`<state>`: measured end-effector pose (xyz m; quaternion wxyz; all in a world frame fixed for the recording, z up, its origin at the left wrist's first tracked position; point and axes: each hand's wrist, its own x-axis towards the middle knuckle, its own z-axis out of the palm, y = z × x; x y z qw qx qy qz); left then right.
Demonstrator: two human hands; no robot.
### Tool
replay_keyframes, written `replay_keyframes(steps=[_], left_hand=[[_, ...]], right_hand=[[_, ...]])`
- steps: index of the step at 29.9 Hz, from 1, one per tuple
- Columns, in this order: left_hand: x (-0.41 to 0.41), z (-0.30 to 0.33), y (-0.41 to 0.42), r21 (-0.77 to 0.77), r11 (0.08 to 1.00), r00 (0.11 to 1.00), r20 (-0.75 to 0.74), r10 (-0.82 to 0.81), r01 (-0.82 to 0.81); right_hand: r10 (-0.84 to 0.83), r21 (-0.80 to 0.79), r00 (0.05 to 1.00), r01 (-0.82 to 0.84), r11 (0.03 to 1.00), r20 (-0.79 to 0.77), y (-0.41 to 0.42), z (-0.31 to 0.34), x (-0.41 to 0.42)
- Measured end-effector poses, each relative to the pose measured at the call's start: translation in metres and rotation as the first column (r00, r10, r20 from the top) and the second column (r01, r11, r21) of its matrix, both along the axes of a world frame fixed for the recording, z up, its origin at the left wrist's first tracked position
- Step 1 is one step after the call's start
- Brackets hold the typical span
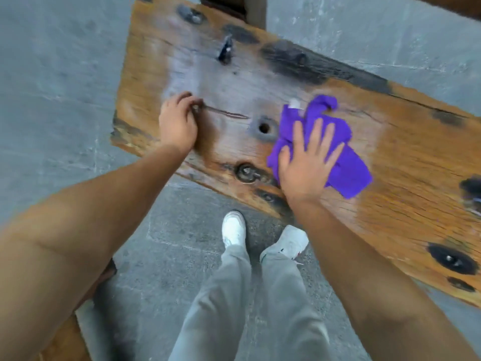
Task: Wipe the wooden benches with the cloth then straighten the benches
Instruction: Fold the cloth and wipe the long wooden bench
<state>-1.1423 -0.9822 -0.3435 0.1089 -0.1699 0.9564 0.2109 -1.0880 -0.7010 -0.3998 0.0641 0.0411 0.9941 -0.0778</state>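
The right hand (308,162) is pressing flat on the purple cloth (346,162), its fingers (316,131) spreading wide over the fabric rather than gripping it. The cloth is lying bunched on the wooden desk (416,157), just right of the round hole (264,128) in the plank. Left of that hole, the left hand (178,121) is resting on the wood with its fingers curling at a crack (holding nothing). A small white tag on the cloth is showing, too blurred to read. White shoes (234,227) are standing on the grey floor (52,87) below the hole.
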Motion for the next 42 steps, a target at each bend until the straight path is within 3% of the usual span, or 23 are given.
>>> replay_keyframes(steps=[3,10,12,17,20,24,27,31,35,38,42], left_hand=[[-0.032,0.012,-0.025,0.144,0.985,0.995,0.035,0.092,-0.097],[-0.062,0.013,-0.088,0.171,0.985,0.992,0.127,0.011,-0.032],[-0.065,0.014,-0.082,0.168,0.984,0.987,0.158,0.027,-0.054],[-0.054,0.019,-0.058,0.094,0.993,0.970,0.225,-0.089,0.069],[-0.044,0.018,-0.041,0.100,0.990,0.967,0.226,-0.120,0.100],[-0.025,0.020,-0.015,0.096,0.991,0.964,0.238,-0.115,0.094],[-0.012,0.025,-0.001,0.053,0.997,0.975,0.213,-0.064,0.054],[0.013,0.023,0.032,-0.028,0.993,0.981,0.161,-0.111,0.117],[0.034,0.009,0.097,0.017,0.989,0.969,0.199,-0.145,0.145],[0.047,0.007,0.163,-0.072,0.963,0.954,0.174,-0.244,0.259],[0.065,0.005,0.247,-0.030,0.901,0.895,0.137,-0.425,0.433]], right_hand=[[0.165,-0.048,0.986,-0.165,0.985,0.011,-0.099,-0.001,0.001],[0.401,-0.056,0.916,-0.399,0.915,0.013,-0.183,-0.003,-0.004],[0.481,-0.093,0.876,-0.477,0.874,0.027,-0.220,0.000,-0.003],[0.684,-0.180,0.730,-0.672,0.718,0.003,-0.288,0.000,0.026],[0.766,-0.120,0.642,-0.762,0.637,-0.011,-0.230,-0.011,0.053],[0.787,-0.110,0.617,-0.781,0.614,0.010,-0.113,-0.015,0.092],[0.739,-0.090,0.673,-0.735,0.672,0.027,-0.042,-0.012,0.105],[0.682,-0.097,0.731,-0.678,0.729,0.022,0.000,-0.004,0.104],[0.532,-0.121,0.847,-0.527,0.841,0.016,0.039,0.006,0.082],[0.389,-0.062,0.921,-0.388,0.920,0.013,0.100,0.007,0.058],[0.208,0.004,0.978,-0.208,0.978,-0.003,0.202,0.008,0.032]])
